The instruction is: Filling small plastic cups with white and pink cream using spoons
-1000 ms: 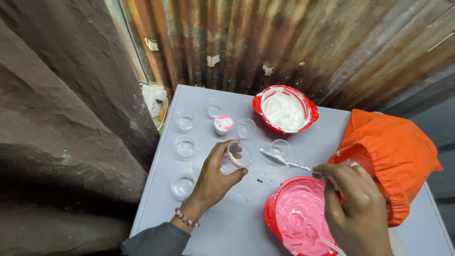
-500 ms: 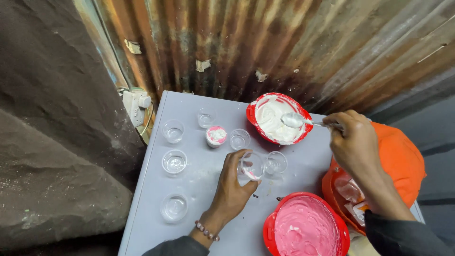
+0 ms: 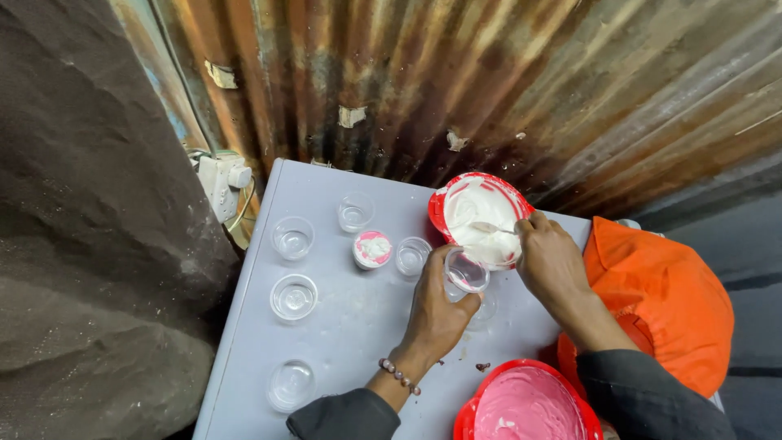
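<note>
Rusty corrugated metal sheets [image 3: 505, 81] are standing behind a pale grey table [image 3: 342, 326]. From the head camera, the left hand [image 3: 436, 314] is gripping a clear plastic cup [image 3: 466, 273], lifted just beside the red bowl of white cream [image 3: 481, 216] at one o'clock. The right hand [image 3: 550, 261] is pinching a spoon [image 3: 491, 229] inside that bowl. Another red bowl with pink cream [image 3: 525, 403] is sitting at five o'clock.

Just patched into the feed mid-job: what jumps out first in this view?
At the table's far edge, a red bowl of white cream sits tilted, with the right hand dipping a small spoon into it. Beside it the left hand holds up a small clear plastic cup. A second red bowl of pink cream sits at the near edge, with a bright orange cloth on the right.
</note>
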